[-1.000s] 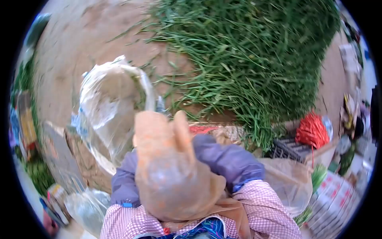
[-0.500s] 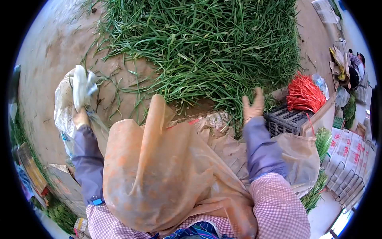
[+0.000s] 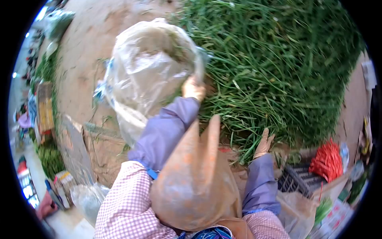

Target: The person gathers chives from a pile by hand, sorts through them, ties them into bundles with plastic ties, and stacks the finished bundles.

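Note:
My left hand [image 3: 193, 88] is closed on the rim of a large clear plastic bag [image 3: 155, 69]. The bag's mouth gapes wide, and a few bits of green show inside it. Just right of that hand begins a big heap of long green leaves [image 3: 270, 67] that look like Chinese chives. At the heap's near edge, my right hand [image 3: 263, 144] is open, fingers stretched out and the thumb apart. Whether its fingertips touch the leaves I cannot tell. Between my arms a stained, translucent plastic apron [image 3: 195, 187] covers my lap and stands up in folds.
Right of my right hand stands a black plastic crate [image 3: 296, 179] with a bundle of red ties [image 3: 328, 161] on it. Flattened cardboard [image 3: 105, 147] lies on the brown floor to the left. Farther left are a yellowish crate [image 3: 45, 107] and more green bunches [image 3: 49, 159].
My left hand has swung rightward to the heap, bringing the plastic bag, which now spreads wide open. The view has turned left. My right hand stays open near the heap's edge.

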The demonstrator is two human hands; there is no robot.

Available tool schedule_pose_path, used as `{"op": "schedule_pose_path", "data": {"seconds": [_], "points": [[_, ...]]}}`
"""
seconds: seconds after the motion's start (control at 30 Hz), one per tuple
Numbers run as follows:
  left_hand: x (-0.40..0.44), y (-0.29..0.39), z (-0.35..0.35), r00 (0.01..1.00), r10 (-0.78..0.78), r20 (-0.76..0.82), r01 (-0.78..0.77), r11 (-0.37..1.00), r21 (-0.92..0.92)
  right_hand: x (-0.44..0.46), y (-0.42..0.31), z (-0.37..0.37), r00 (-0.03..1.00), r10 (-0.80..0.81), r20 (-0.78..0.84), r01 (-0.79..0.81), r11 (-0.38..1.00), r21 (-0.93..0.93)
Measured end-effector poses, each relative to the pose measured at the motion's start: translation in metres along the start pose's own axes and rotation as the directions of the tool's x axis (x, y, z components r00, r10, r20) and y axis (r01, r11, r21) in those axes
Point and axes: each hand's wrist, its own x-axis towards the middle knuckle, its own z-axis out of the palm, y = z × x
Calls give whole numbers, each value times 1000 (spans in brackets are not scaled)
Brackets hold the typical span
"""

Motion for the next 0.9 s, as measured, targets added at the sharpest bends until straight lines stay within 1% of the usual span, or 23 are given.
{"op": "schedule_pose_path", "data": {"seconds": [0.03, 0.07, 0.1, 0.13, 0.17, 0.23, 0.27, 0.3, 0.33, 0.37, 0.43, 0.47, 0.5, 0.57, 0.6, 0.63, 0.67, 0.7, 0.73, 0.77, 0.83, 0.87, 0.9], "points": [[-16, 25, 11, 993, -112, 24, 115, 961, -253, -5, -12, 21, 997, -15, 77, 4, 990, 140], [-20, 26, 17, 992, -120, 37, 115, 986, 118, -20, -34, 42, 989, -34, 144, -7, 961, 276], [-29, 55, 10, 996, -85, 38, 72, 962, 263, -36, -56, 61, 978, -54, 201, -33, 914, 404], [-37, 68, 8, 996, -45, 71, 17, 938, 347, -48, -77, 80, 975, -95, 202, 2, 908, 419], [-41, 62, 16, 997, 21, 77, -50, 917, 396, -47, -84, 103, 967, -134, 218, 21, 892, 452], [-43, 54, 22, 996, 67, 62, -86, 921, 380, -48, -101, 144, 992, -21, 123, -13, 963, 268], [-46, 52, 24, 994, 78, 73, -100, 923, 371, -47, -105, 155, 999, -15, 49, 7, 989, 147], [-44, 53, 19, 988, 47, 144, -95, 935, 342, -51, -115, 163, 999, 14, -35, -15, 999, -36], [-45, 51, 18, 988, 60, 139, -105, 933, 343, -56, -127, 171, 992, 43, -118, -67, 975, -212], [-49, 50, 18, 988, 70, 136, -113, 933, 342, -44, -111, 192, 943, -85, -321, -58, 909, -412], [-56, 53, 14, 985, 73, 156, -128, 914, 385, -41, -106, 168, 983, -84, -162, 55, 983, -172], [-55, 56, 12, 983, 77, 164, -138, 904, 405, -30, -88, 169, 952, -218, -214, 252, 957, 145], [-53, 58, 11, 986, 53, 160, -119, 889, 442, -19, -73, 164, 926, -328, -187, 377, 810, 449], [-52, 58, 9, 989, -3, 149, -75, 854, 514, -17, -82, 139, 991, -130, -21, 105, 689, 717], [-51, 56, 11, 990, 15, 142, -87, 852, 516, -11, -87, 121, 988, -80, 130, -39, 692, 721], [-50, 57, 13, 991, 11, 130, -75, 864, 497, -9, -94, 105, 959, -28, 280, -184, 690, 700], [-51, 58, 14, 993, 6, 121, -64, 875, 481, -20, -110, 90, 943, -134, 305, -123, 709, 694], [-51, 61, 13, 993, 4, 114, -57, 884, 463, -4, -105, 76, 852, -270, 448, -167, 672, 721], [-54, 70, 9, 988, -30, 149, -43, 884, 465, -1, -118, 62, 802, -314, 508, -199, 662, 723], [-58, 86, -9, 970, -71, 234, -40, 898, 439, 2, -132, 48, 745, -356, 564, -233, 653, 720], [-73, 100, -40, 966, 6, 260, -120, 897, 424, 31, -131, 9, 556, -437, 707, -358, 642, 678], [-76, 110, -66, 960, 45, 276, -144, 926, 348, 2, -165, 6, 454, -476, 753, -382, 660, 647], [-82, 115, -92, 967, 232, 104, -252, 923, 290, -13, -183, 4, 459, -464, 758, -397, 656, 642]]}}
